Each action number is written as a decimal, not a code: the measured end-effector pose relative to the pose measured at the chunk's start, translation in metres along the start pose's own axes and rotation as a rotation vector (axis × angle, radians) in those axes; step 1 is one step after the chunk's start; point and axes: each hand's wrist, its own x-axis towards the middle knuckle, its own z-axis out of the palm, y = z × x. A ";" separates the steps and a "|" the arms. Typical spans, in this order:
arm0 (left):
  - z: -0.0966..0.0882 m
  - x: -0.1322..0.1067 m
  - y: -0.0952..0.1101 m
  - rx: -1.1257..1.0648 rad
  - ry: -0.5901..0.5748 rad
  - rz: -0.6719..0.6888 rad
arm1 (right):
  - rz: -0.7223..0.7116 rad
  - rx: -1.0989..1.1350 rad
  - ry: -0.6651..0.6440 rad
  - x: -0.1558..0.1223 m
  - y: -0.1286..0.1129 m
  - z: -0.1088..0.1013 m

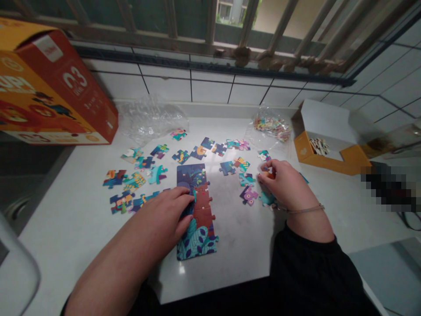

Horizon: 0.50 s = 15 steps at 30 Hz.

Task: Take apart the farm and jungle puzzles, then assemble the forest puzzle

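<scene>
The joined strip (196, 228) of puzzle lies on the white counter (250, 245), straight in front of the person; it is the one block already put together, and everything else is placed from it. The left hand (171, 210) lies flat on the strip's left edge, fingers apart and pressing down, gripping nothing; the right hand (284, 184) is off to the strip's right, fingertips pinched together on a held piece (267, 172) that is mostly hidden by them.

To do this well, I judge the left hand should keep the strip pinned so it cannot slide; the held piece wants turning until its colours and tabs agree with the strip's free edge, then lowering flat rather than forcing it in.

Counted: one joined strip; one held piece; about twenty scattered pieces (157, 173) – some eight left of the strip, seven or so beyond its far end, six or so to its right; two plastic bags, an empty bag (149, 118) beyond and left of the strip, a filled bag (272, 125) beyond and right; two boxes – a red box (55, 96) far left of the strip, an open orange box (329, 153) far right
</scene>
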 end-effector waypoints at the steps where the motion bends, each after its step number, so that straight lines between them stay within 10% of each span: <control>1: -0.001 0.000 0.001 -0.001 -0.001 0.002 | -0.003 0.043 0.008 0.000 -0.002 -0.002; 15: -0.009 0.000 0.012 0.034 -0.048 -0.019 | -0.267 0.693 -0.690 -0.026 -0.069 -0.008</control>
